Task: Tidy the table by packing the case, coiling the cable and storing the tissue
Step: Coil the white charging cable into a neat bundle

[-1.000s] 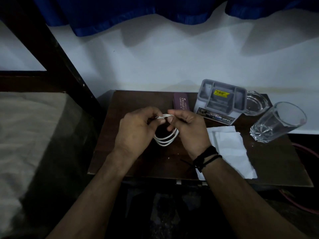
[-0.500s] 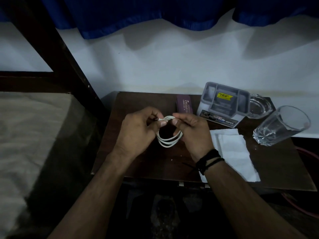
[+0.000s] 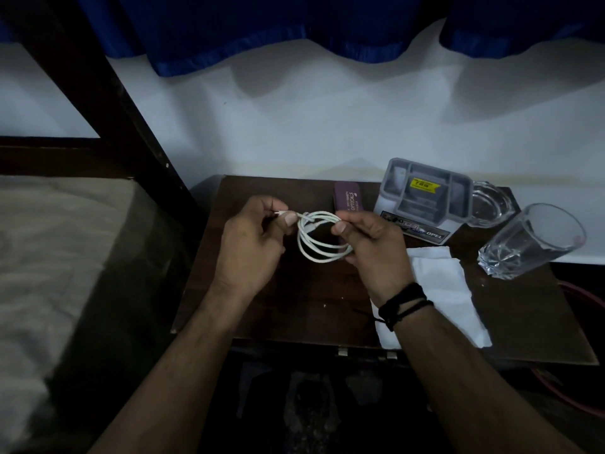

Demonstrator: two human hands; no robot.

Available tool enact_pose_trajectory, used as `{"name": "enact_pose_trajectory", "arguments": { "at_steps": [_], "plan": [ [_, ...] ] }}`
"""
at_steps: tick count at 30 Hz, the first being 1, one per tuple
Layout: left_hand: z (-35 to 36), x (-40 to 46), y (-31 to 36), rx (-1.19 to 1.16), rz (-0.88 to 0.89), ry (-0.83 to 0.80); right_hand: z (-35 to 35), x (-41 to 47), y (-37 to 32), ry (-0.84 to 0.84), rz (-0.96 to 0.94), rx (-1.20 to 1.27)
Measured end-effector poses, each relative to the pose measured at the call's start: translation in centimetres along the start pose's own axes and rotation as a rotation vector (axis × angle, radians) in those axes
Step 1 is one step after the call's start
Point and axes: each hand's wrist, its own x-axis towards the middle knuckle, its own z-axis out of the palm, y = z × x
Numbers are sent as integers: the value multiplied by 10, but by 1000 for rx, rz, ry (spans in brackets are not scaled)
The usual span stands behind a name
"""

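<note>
White cable coiled in loops btwn both hands.

Smooth white plastic cable loops between both grips. Beneath them, a dark matt wood worktop; right of the right grip, soft white paper tissue, clear glossy glass tumbler, grey plastic organiser.

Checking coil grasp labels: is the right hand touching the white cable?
Touching. The head view shows the right hand pinching the coiled white cable, thumb pressed on the loops' right side; the left hand pinches the plug end.
</note>
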Motion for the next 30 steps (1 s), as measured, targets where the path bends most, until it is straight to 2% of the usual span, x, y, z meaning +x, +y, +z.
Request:
{"name": "enact_pose_trajectory", "arguments": {
  "at_steps": [7, 9, 14, 17, 20, 24, 30],
  "plan": [
    [2, 1, -5, -140, -153, 94, 10, -2, 3, 9, -37, -19],
    [2, 3, -9, -127, -208, 25, 12, -2, 6, 25, -43, -48],
    [3, -3, -5, -191, -396, -281, 15, 0, 10, 33, -58, -78],
    [4, -4, -5, -103, -423, -342, 25, 1, 11, 45, -71, -74],
    [-2, -1, -11, -27, -396, -282, 34, 2, 11, 46, -57, -48],
    [-13, 2, -20, -120, -416, -200, 47, 3, 10, -28, -16, -10],
    [-28, 10, -35, -152, -415, -71, 69, 3, 11, -130, 96, -120]
  ]
}}
